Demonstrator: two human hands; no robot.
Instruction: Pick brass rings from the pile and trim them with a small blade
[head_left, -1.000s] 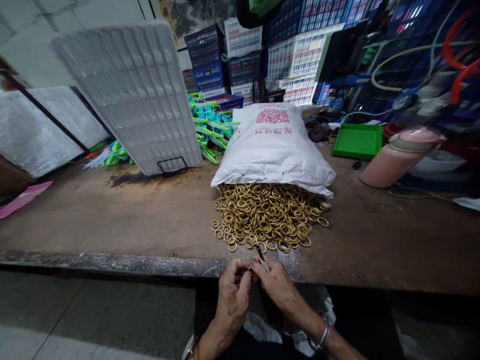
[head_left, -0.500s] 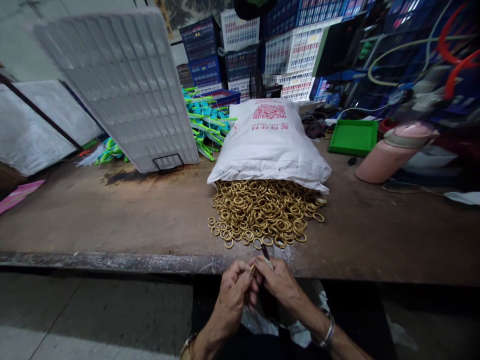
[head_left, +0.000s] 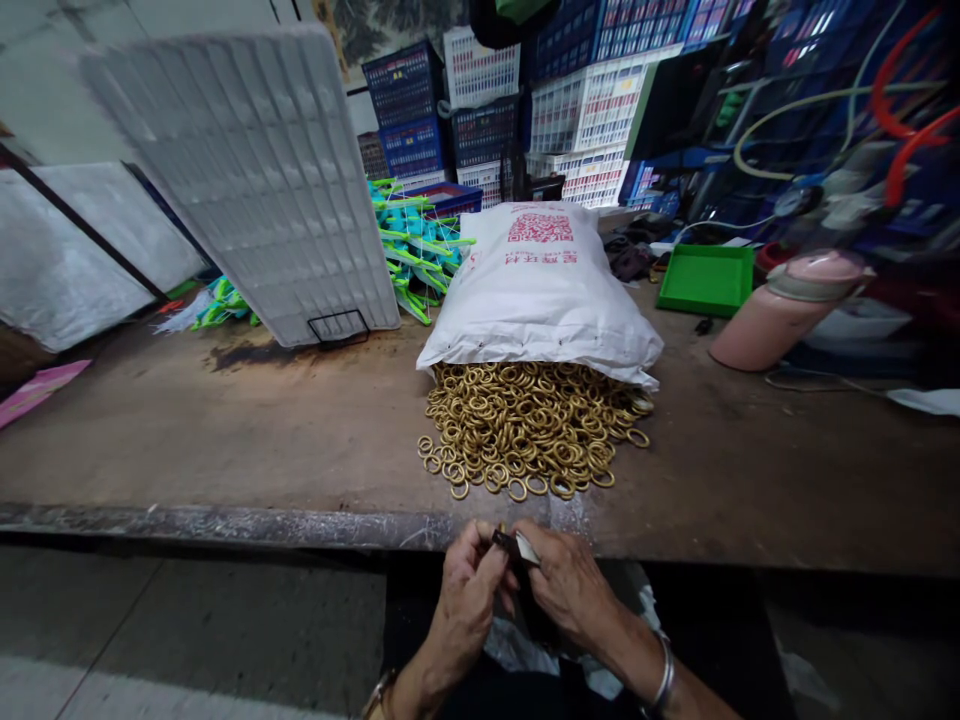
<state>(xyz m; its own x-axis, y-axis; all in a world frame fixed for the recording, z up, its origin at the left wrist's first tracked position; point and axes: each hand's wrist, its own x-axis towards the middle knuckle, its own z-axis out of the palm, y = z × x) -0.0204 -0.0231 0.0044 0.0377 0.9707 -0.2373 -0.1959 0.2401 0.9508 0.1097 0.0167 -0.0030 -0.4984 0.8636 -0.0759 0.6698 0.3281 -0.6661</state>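
Note:
My left hand (head_left: 466, 585) pinches a small gold ring (head_left: 502, 527); only a sliver of it shows between the fingers. In my right hand (head_left: 566, 575) is a small knife-like tool (head_left: 510, 544) with a dark blade and a pale part by the thumb. Its tip points left and meets the ring at my left fingertips. Both hands are close together just in front of the table edge. Beyond them, a heap of gold rings (head_left: 525, 425) spills from the mouth of a white woven sack (head_left: 540, 300) with red print.
The brown table (head_left: 225, 430) bears a tall ribbed white panel (head_left: 255, 190) on a wire stand, with green and blue plastic pieces (head_left: 416, 250) behind it. On the right are a green tray (head_left: 705, 278) and a pink bottle (head_left: 780, 315). Stacked crates (head_left: 585, 110) stand behind.
My right hand has turned the tool: its blade pointed up toward the heap before and now lies leftward against the ring. My left hand has stayed nearly in place.

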